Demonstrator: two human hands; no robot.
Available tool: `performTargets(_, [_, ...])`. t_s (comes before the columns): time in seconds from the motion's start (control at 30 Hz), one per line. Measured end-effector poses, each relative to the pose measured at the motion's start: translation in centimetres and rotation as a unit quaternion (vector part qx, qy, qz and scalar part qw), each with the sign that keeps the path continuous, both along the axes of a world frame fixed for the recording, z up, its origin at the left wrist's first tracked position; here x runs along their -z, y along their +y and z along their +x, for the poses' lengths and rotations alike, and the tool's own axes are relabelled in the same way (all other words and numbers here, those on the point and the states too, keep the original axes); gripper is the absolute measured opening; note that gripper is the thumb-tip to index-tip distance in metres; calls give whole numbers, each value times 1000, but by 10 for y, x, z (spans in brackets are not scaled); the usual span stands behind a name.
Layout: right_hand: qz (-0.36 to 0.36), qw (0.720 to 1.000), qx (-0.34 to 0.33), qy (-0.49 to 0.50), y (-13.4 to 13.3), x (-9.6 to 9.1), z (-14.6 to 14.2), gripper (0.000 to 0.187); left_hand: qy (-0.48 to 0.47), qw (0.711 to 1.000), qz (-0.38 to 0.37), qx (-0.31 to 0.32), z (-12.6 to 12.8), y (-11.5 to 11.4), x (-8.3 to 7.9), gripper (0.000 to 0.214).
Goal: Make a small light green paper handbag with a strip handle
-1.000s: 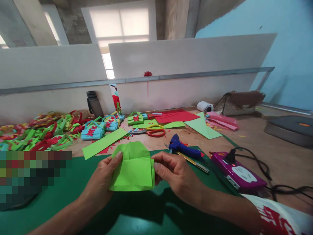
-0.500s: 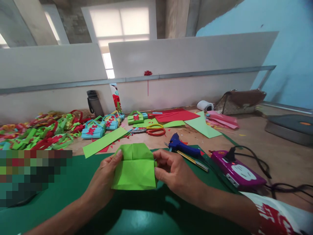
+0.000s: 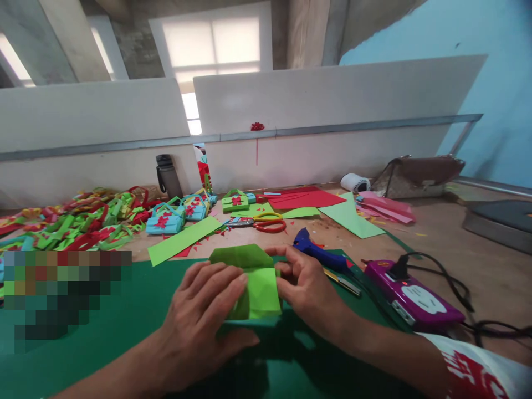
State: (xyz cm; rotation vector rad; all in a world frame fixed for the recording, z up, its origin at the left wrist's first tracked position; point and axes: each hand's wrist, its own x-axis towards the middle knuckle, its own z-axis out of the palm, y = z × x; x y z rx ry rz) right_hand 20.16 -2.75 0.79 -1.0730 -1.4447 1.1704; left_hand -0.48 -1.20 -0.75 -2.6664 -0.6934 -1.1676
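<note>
A folded light-green paper (image 3: 260, 285) lies on the dark green mat (image 3: 103, 332) in front of me. My left hand (image 3: 208, 310) rests flat on its left part, fingers stretched out and pressing down, covering that side. My right hand (image 3: 305, 285) pinches the paper's right edge with curled fingers. The paper's upper flap (image 3: 239, 256) stands free above both hands.
Behind the mat lie a green paper strip (image 3: 183, 239), red-handled scissors (image 3: 266, 223), a blue glue gun (image 3: 318, 252), a purple power strip (image 3: 413, 299) with cables, red and green sheets (image 3: 307, 198), small paper bags (image 3: 166, 220), a pile of paper handles (image 3: 78, 224), a bottle (image 3: 168, 174) and a brown handbag (image 3: 415, 176).
My left hand moved from gripping the paper's left edge to lying flat over its left part. The paper came down onto the mat. The view shifted slightly.
</note>
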Motion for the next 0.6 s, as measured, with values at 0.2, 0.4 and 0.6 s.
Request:
performTargets(0.2, [3, 999, -40, 14, 0, 2, -2, 34, 73, 996, 17, -58, 14, -4, 7, 59])
performTargets(0.4, [67, 994, 42, -76, 2, 4, 2, 27, 55, 991, 69, -99, 16, -3, 6, 48])
performTargets(0.6, [163, 966, 53, -193, -1, 2, 7, 7, 28, 988, 89, -124, 13, 2, 5, 47])
